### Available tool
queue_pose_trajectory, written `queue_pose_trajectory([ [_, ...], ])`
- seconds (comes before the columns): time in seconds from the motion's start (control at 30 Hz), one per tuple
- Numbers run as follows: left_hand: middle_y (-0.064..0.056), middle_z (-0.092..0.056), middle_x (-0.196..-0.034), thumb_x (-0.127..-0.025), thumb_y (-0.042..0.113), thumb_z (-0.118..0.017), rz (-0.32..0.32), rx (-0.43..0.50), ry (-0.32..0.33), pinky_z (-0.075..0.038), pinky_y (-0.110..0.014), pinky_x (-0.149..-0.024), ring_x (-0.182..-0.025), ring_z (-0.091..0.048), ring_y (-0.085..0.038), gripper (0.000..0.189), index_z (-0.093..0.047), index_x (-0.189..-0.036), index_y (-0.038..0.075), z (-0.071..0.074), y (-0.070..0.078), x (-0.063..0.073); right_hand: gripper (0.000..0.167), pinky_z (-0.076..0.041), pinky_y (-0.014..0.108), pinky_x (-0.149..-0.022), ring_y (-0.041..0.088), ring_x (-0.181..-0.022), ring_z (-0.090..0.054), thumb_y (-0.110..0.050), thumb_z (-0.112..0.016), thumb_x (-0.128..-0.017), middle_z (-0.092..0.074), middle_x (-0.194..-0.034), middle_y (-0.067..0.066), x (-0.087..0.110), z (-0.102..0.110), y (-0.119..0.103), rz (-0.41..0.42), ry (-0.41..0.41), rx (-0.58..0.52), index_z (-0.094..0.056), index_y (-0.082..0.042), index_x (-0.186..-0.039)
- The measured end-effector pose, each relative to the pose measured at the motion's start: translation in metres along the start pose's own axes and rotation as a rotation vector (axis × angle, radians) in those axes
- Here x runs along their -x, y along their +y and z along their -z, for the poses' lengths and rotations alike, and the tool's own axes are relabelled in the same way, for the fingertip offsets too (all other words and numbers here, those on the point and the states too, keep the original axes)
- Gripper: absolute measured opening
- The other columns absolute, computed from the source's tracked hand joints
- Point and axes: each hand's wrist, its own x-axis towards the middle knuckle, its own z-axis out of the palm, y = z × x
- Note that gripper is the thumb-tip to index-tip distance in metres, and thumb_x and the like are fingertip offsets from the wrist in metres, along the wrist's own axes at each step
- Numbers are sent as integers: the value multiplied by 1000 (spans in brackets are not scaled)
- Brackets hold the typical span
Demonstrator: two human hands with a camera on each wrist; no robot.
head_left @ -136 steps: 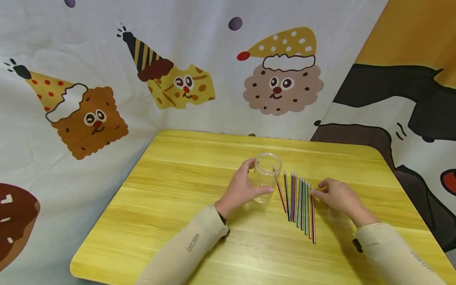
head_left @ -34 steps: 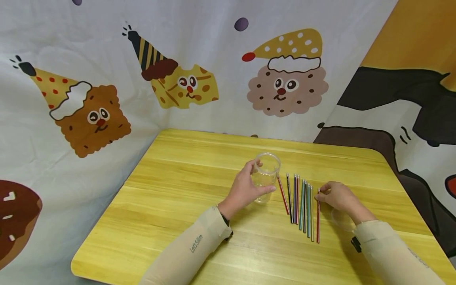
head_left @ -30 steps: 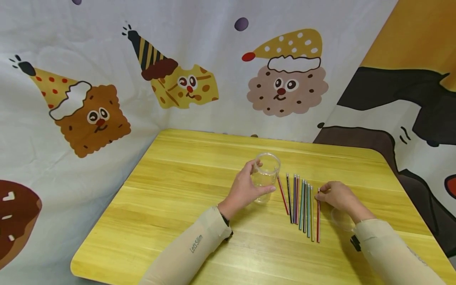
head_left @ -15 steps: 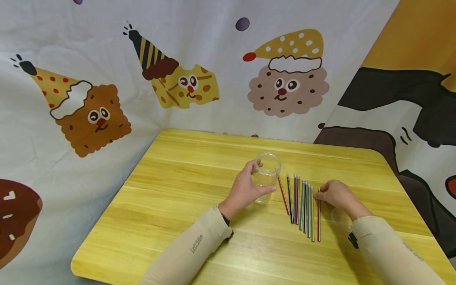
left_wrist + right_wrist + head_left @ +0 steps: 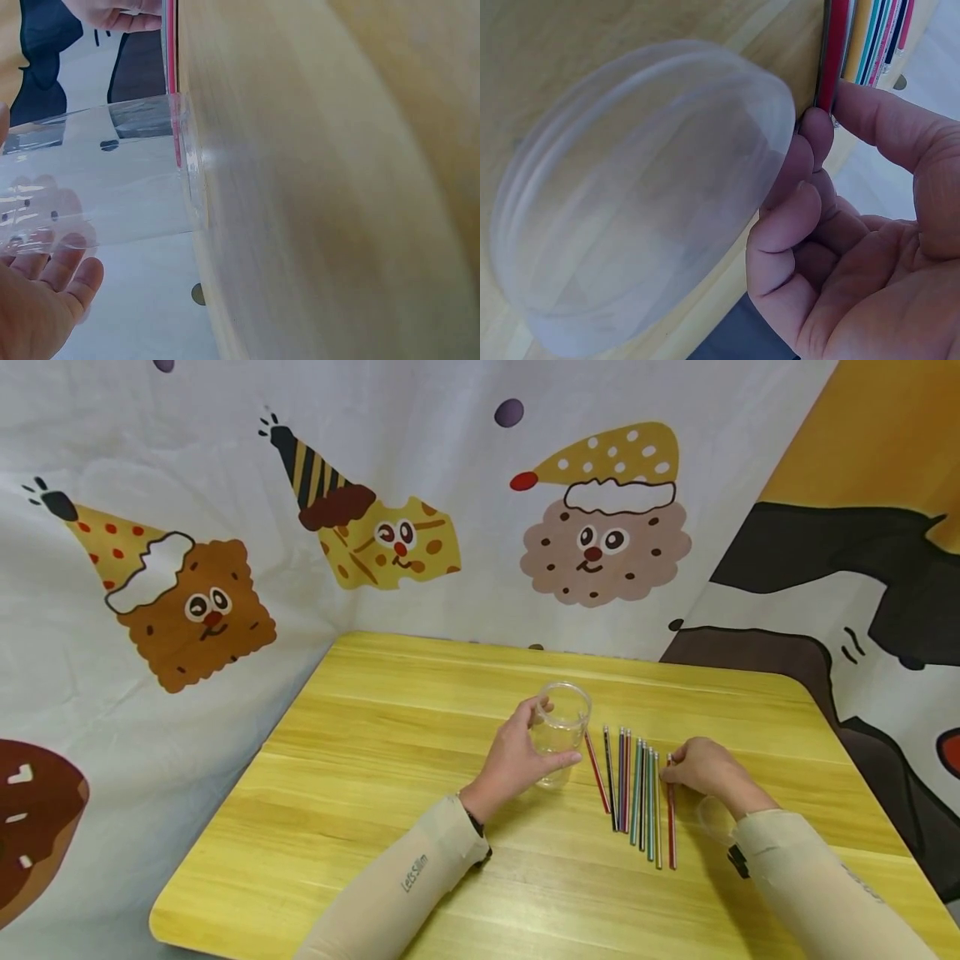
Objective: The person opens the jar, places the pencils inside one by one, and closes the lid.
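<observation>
My left hand point(image 5: 510, 762) holds a clear, open-topped plastic jar point(image 5: 561, 735) upright on the table, thumb on the near side and fingers round the far side. In the left wrist view the jar point(image 5: 112, 176) is see-through, with nothing inside. My right hand point(image 5: 708, 772) pinches a red pencil point(image 5: 672, 831) between thumb and index finger near its far end. This pencil lies along the table, a small gap right of the other pencils. Several pencils, among them a yellowish one point(image 5: 658, 818), a black one point(image 5: 611, 777) and another red one point(image 5: 597, 772), lie roughly side by side between my hands.
A clear round lid point(image 5: 645, 202) lies on the table beside my right wrist, partly hidden by it in the head view. The wooden table point(image 5: 360, 760) has rounded corners. Behind it hangs a white cloth point(image 5: 450, 435) with cartoon prints.
Since the oldest frame, my right hand has taken hold of the rightmost red pencil, now apart from the row. Lately only my right wrist has shifted slightly left. The jar stays put.
</observation>
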Motion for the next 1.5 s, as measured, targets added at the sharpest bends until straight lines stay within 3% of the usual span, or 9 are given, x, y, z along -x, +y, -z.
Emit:
queue_pose_trajectory([
  [0.33, -1, -59, -154, -81, 39, -96, 8, 5, 7, -53, -49, -115, -142, -57, -28, 97, -43, -159, 18, 0, 1, 1, 22, -42, 31, -61, 18, -71, -50, -25, -74, -94, -58, -75, 3, 0, -2, -3, -3, -1, 0, -71, -6, -84],
  [0.7, -1, -58, -154, -81, 38, -96, 15, 5, 11, -54, -51, -114, -142, -57, -30, 99, -41, -161, 16, -1, 0, 1, 22, -41, 31, -61, 19, -71, -51, -26, -73, -93, -60, -76, 3, 2, -5, -1, -12, 17, -21, -73, -6, -84],
  [0.9, -1, -58, -154, -81, 38, -96, 22, 9, 11, -54, -52, -114, -143, -57, -30, 98, -42, -160, 18, -1, 1, 1, 27, -45, 32, -63, 21, -76, -56, -28, -74, -93, -66, -84, 9, 2, -2, 1, -7, 36, -23, -75, -1, -94],
  [1.07, -1, -58, -154, -81, 39, -96, 22, 8, 11, -54, -53, -114, -143, -57, -31, 97, -43, -159, 17, -1, 2, 1, 43, -52, 34, -69, 26, -86, -62, -28, -69, -96, -73, -106, 23, 5, 4, 1, 11, 61, -12, -75, 10, -116],
  [1.33, 2, -59, -153, -81, 38, -96, 21, -4, 13, -54, -49, -114, -141, -58, -27, 95, -44, -158, 19, -1, 1, 1, 41, -41, 32, -61, 20, -71, -50, -31, -60, -104, -64, -84, 9, 9, 8, -1, 20, 77, -48, -77, 6, -113],
  [1.5, 3, -59, -153, -80, 41, -96, 26, -5, 15, -54, -49, -113, -141, -58, -26, 95, -45, -157, 20, -2, -1, 1, 47, -46, 33, -66, 24, -81, -56, -33, -58, -106, -69, -100, 19, 10, 10, 0, 26, 88, -83, -72, 8, -124],
])
